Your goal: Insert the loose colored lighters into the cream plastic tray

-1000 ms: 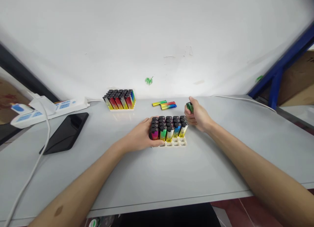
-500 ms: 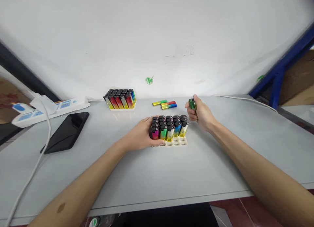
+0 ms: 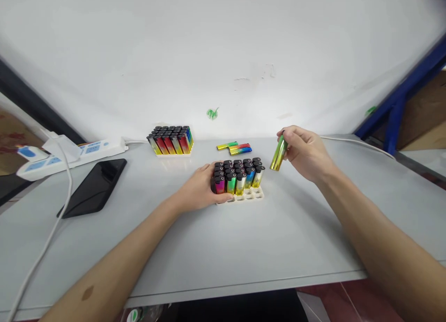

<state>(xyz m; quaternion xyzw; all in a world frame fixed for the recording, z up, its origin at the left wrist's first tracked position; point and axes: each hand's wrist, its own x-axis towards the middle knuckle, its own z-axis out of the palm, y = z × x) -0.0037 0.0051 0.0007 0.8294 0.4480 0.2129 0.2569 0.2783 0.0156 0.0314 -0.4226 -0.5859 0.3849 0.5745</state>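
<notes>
My left hand [image 3: 204, 189] grips the left end of a white rack [image 3: 258, 194] that holds several upright lighters [image 3: 240, 184] with black tops. Along the rack's front edge some holes show with nothing in them. To the right of the rack, above the table, my right hand [image 3: 303, 150] pinches a green and yellow lighter [image 3: 279, 153] by its upper end. That lighter is tilted, its yellow end pointing down and left. Behind the rack, several loose shiny lighters [image 3: 240, 150] in mixed colours lie flat on the table.
A second rack filled with lighters [image 3: 170, 143] stands at the back left. A black phone [image 3: 94, 187] and a white power strip [image 3: 92, 149] lie at the left, with a white cable [image 3: 52, 236] running forward. A white wall [image 3: 223, 57] rises behind the table.
My right hand has moved right, and the lighter in it now hangs out of the fingers, showing its length. The rack under my left hand has shifted and turned slightly.
</notes>
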